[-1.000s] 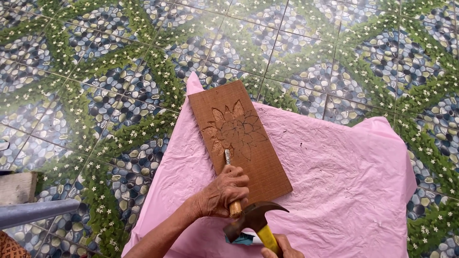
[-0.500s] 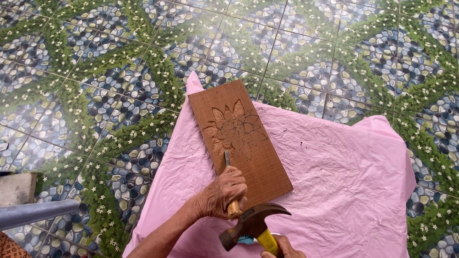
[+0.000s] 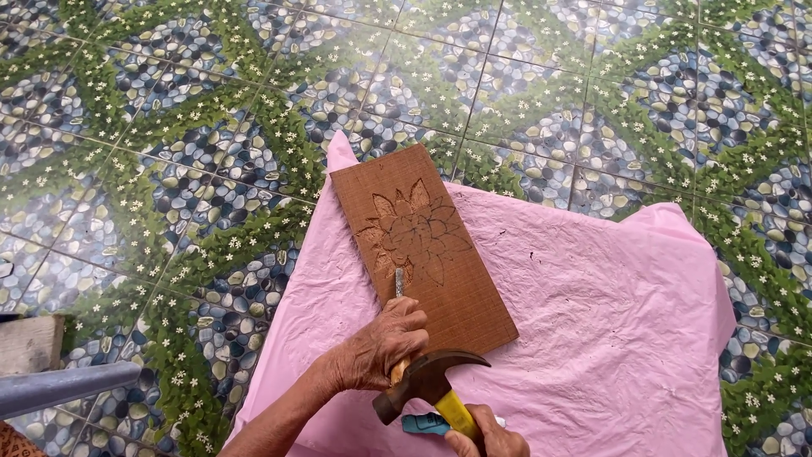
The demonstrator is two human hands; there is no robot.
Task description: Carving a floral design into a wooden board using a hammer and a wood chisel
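A brown wooden board (image 3: 448,279) with a flower carved into it lies on a pink sheet (image 3: 592,338). My left hand (image 3: 381,347) grips a chisel (image 3: 398,283) by its wooden handle, the metal tip resting on the board just below the carved flower. My right hand (image 3: 486,436) at the bottom edge holds a claw hammer (image 3: 427,381) by its yellow handle. The dark hammer head sits right at the butt end of the chisel handle.
The sheet is spread on a tiled floor (image 3: 169,169) patterned with pebbles and green leaves. A grey bar (image 3: 59,389) and a pale wooden block (image 3: 30,343) sit at the lower left. A small blue object (image 3: 423,423) lies on the sheet under the hammer.
The hammer head has come down from slightly raised onto the chisel's butt end. The chisel and board keep their place.
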